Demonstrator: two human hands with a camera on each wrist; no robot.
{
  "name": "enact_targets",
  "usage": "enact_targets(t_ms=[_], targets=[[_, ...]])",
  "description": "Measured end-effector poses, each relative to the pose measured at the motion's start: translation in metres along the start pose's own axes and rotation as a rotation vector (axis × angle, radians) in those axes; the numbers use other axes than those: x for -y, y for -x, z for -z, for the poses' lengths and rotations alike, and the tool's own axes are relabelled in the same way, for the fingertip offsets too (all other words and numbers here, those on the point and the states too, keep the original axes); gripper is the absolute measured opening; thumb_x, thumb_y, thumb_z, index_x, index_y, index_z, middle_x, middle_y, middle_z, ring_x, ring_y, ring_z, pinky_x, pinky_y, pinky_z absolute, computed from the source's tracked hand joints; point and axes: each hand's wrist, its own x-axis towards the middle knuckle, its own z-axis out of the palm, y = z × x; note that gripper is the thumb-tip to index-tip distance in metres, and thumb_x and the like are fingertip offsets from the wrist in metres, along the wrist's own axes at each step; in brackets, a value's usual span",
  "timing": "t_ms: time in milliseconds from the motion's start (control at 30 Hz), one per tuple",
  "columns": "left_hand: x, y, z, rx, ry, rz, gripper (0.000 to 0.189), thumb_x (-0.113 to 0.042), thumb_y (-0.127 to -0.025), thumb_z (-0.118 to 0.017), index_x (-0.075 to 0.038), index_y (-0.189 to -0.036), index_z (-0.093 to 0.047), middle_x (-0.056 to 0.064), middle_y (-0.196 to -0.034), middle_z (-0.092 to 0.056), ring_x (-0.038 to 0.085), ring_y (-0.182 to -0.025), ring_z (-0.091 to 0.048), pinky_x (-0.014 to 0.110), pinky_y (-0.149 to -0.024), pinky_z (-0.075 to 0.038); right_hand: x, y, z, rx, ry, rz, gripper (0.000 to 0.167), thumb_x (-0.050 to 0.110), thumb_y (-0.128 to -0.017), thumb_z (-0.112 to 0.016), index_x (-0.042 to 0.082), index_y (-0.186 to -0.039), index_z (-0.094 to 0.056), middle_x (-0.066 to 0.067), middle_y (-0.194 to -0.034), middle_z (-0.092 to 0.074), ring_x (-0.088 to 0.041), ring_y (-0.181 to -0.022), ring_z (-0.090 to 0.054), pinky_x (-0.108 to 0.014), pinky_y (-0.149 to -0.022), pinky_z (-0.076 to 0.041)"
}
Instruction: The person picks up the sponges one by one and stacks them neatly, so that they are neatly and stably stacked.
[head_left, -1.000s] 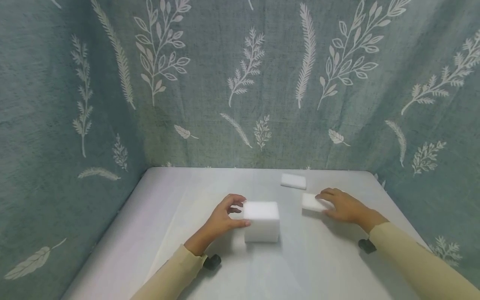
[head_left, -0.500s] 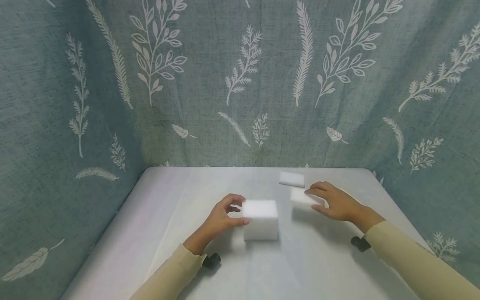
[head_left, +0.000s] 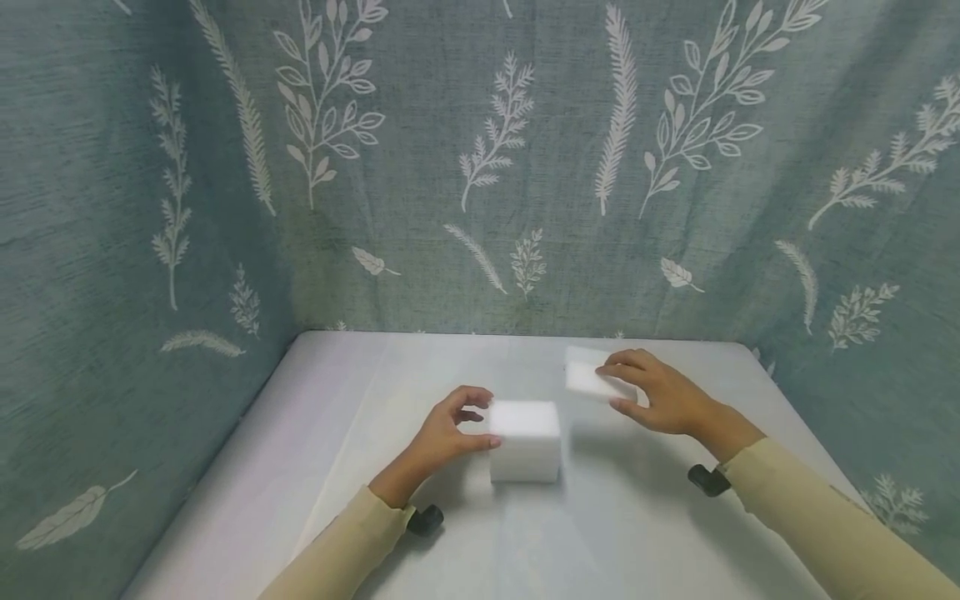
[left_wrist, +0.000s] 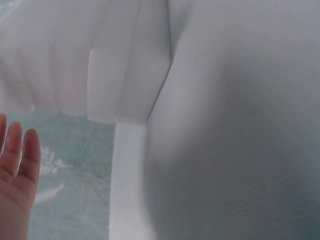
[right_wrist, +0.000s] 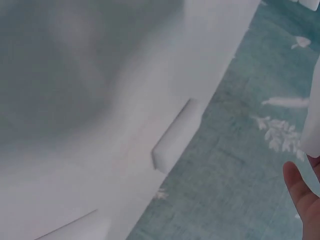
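Note:
A stack of white blocks (head_left: 524, 446) stands on the white table, its several layers visible in the left wrist view. My left hand (head_left: 446, 429) holds the stack at its left side, thumb at the front corner and fingers at the back corner. To the right and farther back, my right hand (head_left: 656, 396) pinches a flat white rectangular block (head_left: 588, 377), raised above the table with its shadow below. Only an edge of this held block (right_wrist: 313, 115) shows in the right wrist view. Another white block (right_wrist: 177, 135) lies flat by the table's far edge, mostly hidden in the head view.
The white table (head_left: 420, 367) is bounded at the back and sides by a green-blue leaf-patterned cloth (head_left: 420, 292). In the right wrist view a further white shape (right_wrist: 80, 227) cuts into the bottom left corner; its kind cannot be told.
My right hand has lifted the flat block and carried it left and slightly away, so it now overlaps the far block in view. The left hand and stack have stayed put.

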Motion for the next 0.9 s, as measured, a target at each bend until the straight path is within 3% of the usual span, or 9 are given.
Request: enact_targets(t_ms=[233, 467, 700, 900], targets=[[-0.006, -0.001, -0.001, 0.015, -0.012, 0.041, 0.058, -0.01, -0.073, -0.086, -0.004, -0.123, -0.058, 0.01, -0.12, -0.057, 0.037, -0.114, -0.053, 0.048, -0.097, -0.045, 0.01, -0.012, -0.003, -0.038, -0.036, 0.085, 0.044, 0.024, -0.088, -0.072, 0.012, -0.129, -0.061, -0.007, -0.127, -0.053, -0.023, -0.117, -0.049, -0.044, -0.087, -0.048], [-0.036, 0.005, 0.001, 0.034, 0.001, 0.014, 0.051, -0.008, -0.074, -0.085, 0.001, -0.118, -0.06, 0.009, -0.117, -0.059, 0.039, -0.112, -0.054, 0.051, -0.096, -0.045, 0.021, -0.024, -0.01, -0.066, -0.073, 0.153, 0.042, 0.025, -0.089, -0.07, 0.014, -0.129, -0.061, -0.006, -0.127, -0.053, -0.022, -0.117, -0.049, -0.04, -0.087, -0.048], [-0.036, 0.005, 0.002, 0.031, -0.007, 0.013, 0.052, -0.009, -0.074, -0.085, 0.001, -0.118, -0.06, 0.009, -0.116, -0.06, 0.035, -0.111, -0.055, 0.05, -0.096, -0.046, 0.033, -0.035, -0.017, -0.073, -0.069, 0.243, 0.042, 0.026, -0.09, -0.069, 0.01, -0.128, -0.062, -0.01, -0.124, -0.055, -0.026, -0.112, -0.053, -0.041, -0.084, -0.049], [-0.036, 0.005, 0.003, 0.022, -0.007, 0.035, 0.054, -0.008, -0.073, -0.085, 0.004, -0.12, -0.059, 0.012, -0.116, -0.059, 0.041, -0.112, -0.053, 0.052, -0.096, -0.045, 0.04, -0.042, -0.026, -0.072, -0.087, 0.28, 0.042, 0.026, -0.09, -0.068, 0.011, -0.129, -0.061, -0.01, -0.123, -0.055, -0.025, -0.111, -0.053, -0.041, -0.085, -0.049]])
